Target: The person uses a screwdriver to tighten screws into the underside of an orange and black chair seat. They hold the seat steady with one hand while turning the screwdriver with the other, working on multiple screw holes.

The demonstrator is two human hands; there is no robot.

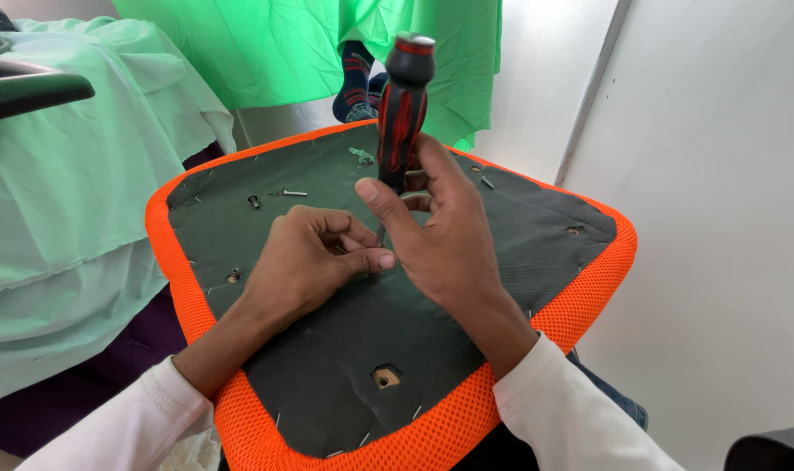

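Observation:
An upturned seat cushion (pixel 580 301) with orange mesh rim and dark grey stapled underside rests on my lap. My right hand (pixel 441 235) grips a screwdriver (pixel 401 109) with a red and black handle, held upright, its shaft pointing down onto the cushion's middle. My left hand (pixel 314 262) is curled beside the shaft's tip, fingertips pinched together at the spot where the tip meets the fabric; whatever they pinch is hidden. A loose screw (pixel 290 193) and a small ring-shaped washer (pixel 254 201) lie on the fabric at the far left.
Screw holes show in the underside at near centre (pixel 385 378) and far right (pixel 575 230). Green cloth (pixel 65 192) covers furniture on the left and hangs behind. Another person's socked feet (pixel 358 87) stand behind the cushion. A white wall (pixel 711 174) fills the right.

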